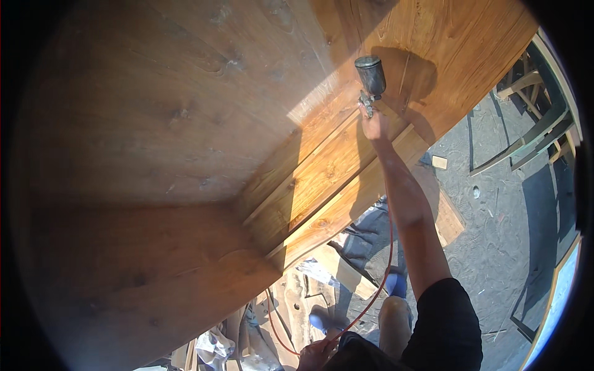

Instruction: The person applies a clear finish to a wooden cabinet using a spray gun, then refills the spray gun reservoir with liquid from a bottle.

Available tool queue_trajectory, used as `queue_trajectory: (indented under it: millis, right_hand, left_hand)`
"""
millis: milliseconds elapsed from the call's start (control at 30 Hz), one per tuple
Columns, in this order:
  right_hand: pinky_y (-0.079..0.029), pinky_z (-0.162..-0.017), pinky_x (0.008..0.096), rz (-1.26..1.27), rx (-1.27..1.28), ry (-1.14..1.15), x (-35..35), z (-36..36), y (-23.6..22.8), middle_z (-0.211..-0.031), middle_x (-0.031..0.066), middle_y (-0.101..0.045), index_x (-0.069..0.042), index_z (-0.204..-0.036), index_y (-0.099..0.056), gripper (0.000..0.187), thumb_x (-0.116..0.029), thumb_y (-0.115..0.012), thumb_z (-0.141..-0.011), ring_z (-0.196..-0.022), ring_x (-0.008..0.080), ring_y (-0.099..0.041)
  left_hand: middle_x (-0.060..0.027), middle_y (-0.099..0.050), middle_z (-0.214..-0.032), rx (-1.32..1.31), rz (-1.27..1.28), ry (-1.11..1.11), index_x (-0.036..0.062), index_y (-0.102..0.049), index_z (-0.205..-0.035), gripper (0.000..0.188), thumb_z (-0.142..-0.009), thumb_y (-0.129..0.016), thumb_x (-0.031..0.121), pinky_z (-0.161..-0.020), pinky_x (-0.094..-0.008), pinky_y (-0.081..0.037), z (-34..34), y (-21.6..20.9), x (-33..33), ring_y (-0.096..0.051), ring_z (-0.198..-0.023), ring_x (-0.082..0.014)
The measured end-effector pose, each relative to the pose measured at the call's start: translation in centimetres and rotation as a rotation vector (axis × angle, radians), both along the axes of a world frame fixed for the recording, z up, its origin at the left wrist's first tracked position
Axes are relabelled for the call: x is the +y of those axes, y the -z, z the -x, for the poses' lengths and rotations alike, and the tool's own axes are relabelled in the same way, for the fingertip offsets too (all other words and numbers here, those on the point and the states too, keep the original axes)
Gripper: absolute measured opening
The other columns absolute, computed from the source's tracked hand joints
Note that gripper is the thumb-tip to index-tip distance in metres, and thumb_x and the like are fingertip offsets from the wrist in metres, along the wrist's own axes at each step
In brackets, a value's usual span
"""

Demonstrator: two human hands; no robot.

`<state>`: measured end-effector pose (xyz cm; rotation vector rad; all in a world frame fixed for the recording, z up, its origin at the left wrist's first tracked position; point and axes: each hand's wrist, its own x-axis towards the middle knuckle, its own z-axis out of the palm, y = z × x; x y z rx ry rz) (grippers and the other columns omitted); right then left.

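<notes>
My right hand is wrapped round the grip of a spray gun, arm stretched out ahead. A dark cup sits on top of the gun. Gun and hand are inside a large brown wooden cabinet, near its right panel and the ledges along the bottom. Low down by my body, my left hand is closed on a thin red hose. The hose loops up along my right forearm and also hangs in a curve to the left. Part of my left hand is cut off by the lower edge.
Wood boards and crumpled plastic lie on the floor below the cabinet. A small wood block and a plank rest on the grey floor to the right. Curved wooden frames stand at far right.
</notes>
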<state>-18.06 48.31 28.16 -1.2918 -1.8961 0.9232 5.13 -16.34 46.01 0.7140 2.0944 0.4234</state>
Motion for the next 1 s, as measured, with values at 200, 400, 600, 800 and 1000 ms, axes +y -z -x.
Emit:
queue_trajectory:
  millis: [200, 400, 600, 800, 1000]
  right_hand:
    - [-0.056, -0.078, 0.0542, 0.117, 0.090, -0.068, -1.0, -1.4, -9.2, -0.090, 0.0295, -0.073, 0.000, -0.111, -0.071, 0.064, -0.062, -0.060, -0.100, -0.089, 0.0484, -0.072]
    - [-0.056, -0.076, 0.0492, -0.011, 0.382, -0.084, 0.4, -3.0, -20.2, -0.087, 0.0264, -0.073, -0.001, -0.111, -0.071, 0.060, -0.059, -0.067, -0.098, -0.086, 0.0461, -0.072]
    - [-0.054, -0.074, 0.0481, -0.175, 0.542, -0.094, 0.7, -4.7, -31.4, -0.085, 0.0257, -0.071, -0.004, -0.104, -0.070, 0.053, -0.056, -0.071, -0.097, -0.082, 0.0448, -0.071]
    - [-0.054, -0.067, 0.0459, -0.214, 0.516, 0.003, 1.5, -6.0, -40.5, -0.074, 0.0246, -0.069, -0.001, -0.102, -0.073, 0.049, -0.050, -0.075, -0.096, -0.071, 0.0438, -0.069]
    - [-0.051, -0.060, 0.0427, -0.186, 0.852, -0.035, -1.0, -6.5, -48.3, -0.069, 0.0214, -0.068, -0.001, -0.101, -0.076, 0.044, -0.045, -0.077, -0.096, -0.060, 0.0330, -0.067]
  left_hand:
    - [-0.0149, -0.070, -0.078, 0.049, -0.009, 0.009, 0.0126, -0.071, -0.101, 0.023, -0.102, -0.069, 0.036, -0.057, -0.0479, -0.055, -0.7, -1.9, 0.1, -0.071, -0.068, -0.0365]
    - [-0.0150, -0.069, -0.073, 0.129, -0.077, 0.089, 0.0125, -0.071, -0.097, 0.026, -0.102, -0.069, 0.038, -0.056, -0.0483, -0.054, -0.7, -4.9, 0.4, -0.070, -0.066, -0.0371]
    - [-0.0157, -0.069, -0.071, 0.145, -0.050, 0.098, 0.0117, -0.071, -0.095, 0.028, -0.103, -0.068, 0.038, -0.057, -0.0491, -0.054, -0.5, -9.5, 1.4, -0.071, -0.066, -0.0379]
    - [-0.0114, -0.071, -0.070, 0.171, -0.066, 0.132, 0.0076, -0.076, -0.102, 0.028, -0.105, -0.066, 0.034, -0.061, -0.0397, -0.056, 0.4, -14.1, 3.1, -0.073, -0.064, -0.0283]
    - [-0.0094, -0.066, -0.064, 0.149, -0.157, -0.003, 0.0033, -0.076, -0.097, 0.030, -0.105, -0.068, 0.031, -0.057, -0.0356, -0.051, -0.3, -17.0, 3.7, -0.065, -0.057, -0.0174]
